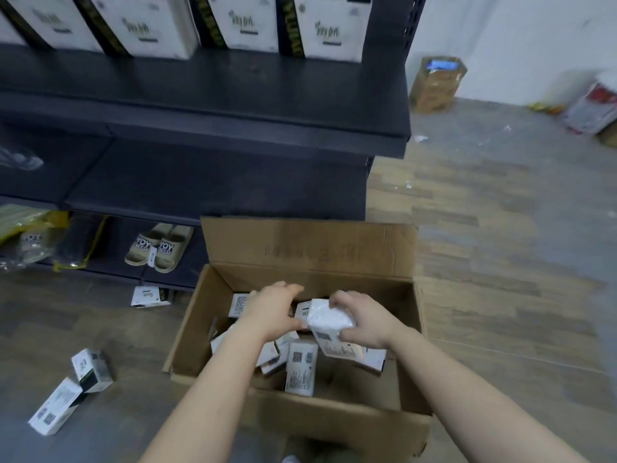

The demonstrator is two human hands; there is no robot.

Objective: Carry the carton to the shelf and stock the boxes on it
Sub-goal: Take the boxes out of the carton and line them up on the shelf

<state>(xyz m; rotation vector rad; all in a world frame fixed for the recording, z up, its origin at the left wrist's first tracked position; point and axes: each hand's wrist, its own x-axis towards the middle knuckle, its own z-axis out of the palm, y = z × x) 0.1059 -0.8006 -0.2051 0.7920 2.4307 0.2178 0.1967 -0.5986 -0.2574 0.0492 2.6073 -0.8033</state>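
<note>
Brown corrugated cardboard carton (300, 426), matt and creased, white printed card boxes (301, 367) inside, dark matt metal shelf (213, 91), grey wood-look floor (500, 262)

Head camera, looking down, close over carton (334, 419).

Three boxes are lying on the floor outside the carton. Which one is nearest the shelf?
The lone box at the foot of the shelf, just below the tan slippers. The other two lie together farther out, left of the carton.

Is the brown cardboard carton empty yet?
No, several small white boxes lie jumbled inside the open brown cardboard carton.
</note>
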